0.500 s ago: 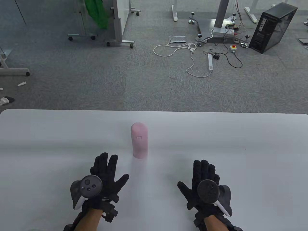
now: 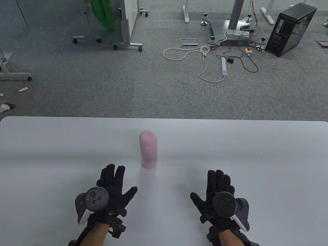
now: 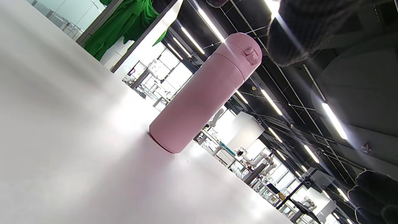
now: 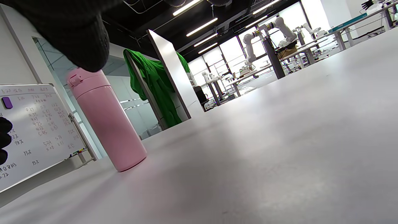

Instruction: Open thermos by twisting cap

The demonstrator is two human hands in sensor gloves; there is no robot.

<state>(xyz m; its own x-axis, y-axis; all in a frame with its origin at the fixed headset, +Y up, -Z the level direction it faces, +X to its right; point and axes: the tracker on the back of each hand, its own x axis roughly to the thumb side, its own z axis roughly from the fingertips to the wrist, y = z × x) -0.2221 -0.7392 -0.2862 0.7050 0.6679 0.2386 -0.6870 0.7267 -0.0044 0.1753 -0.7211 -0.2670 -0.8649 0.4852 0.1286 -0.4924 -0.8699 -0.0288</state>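
A pink thermos (image 2: 148, 149) stands upright on the white table (image 2: 230, 143), its cap on. It also shows in the left wrist view (image 3: 202, 93) and in the right wrist view (image 4: 105, 121). My left hand (image 2: 112, 185) lies flat and open on the table, near and to the left of the thermos, not touching it. My right hand (image 2: 217, 189) lies flat and open to the near right, farther from the thermos. Both hands are empty.
Beyond the table's far edge is carpeted floor with cables (image 2: 205, 56), a power strip, a black computer case (image 2: 290, 29) and wheeled frames. A green cloth (image 2: 102, 12) hangs at the far left.
My right hand has shifted slightly to the right. The left hand and the thermos have not moved.
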